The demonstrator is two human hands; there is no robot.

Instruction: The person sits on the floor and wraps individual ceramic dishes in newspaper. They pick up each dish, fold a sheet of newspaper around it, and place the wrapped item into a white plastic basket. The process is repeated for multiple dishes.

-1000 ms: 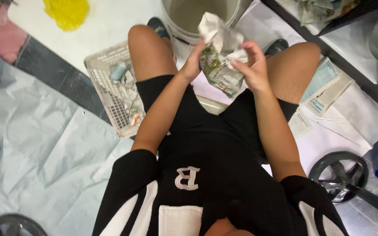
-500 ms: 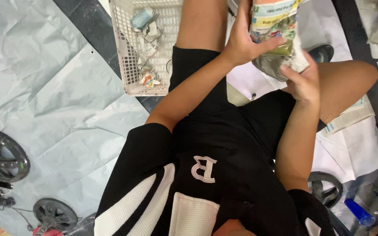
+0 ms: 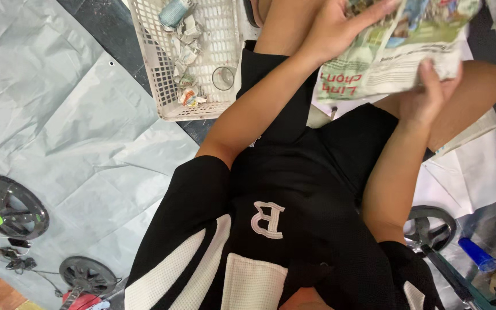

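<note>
Both hands hold a folded newspaper sheet above the lap.

The left hand [image 3: 331, 28] grips the newspaper [image 3: 397, 49] along its top edge, fingers closed over it; the right hand [image 3: 429, 95] pinches its lower edge, thumb on the print. The step looks like wrapping or folding, and both edges need holding firmly. Left of the newspaper sits a white plastic basket [image 3: 156, 86] of crumpled paper scraps on grey sheeting [image 3: 76, 143].

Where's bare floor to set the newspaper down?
Bare: grey tarp between white basket and dark wheels. Crowded: basket holds paper scraps; right of the knee, paper sheets, another wheel. Both hands, left hand and right hand, hold the newspaper.
</note>
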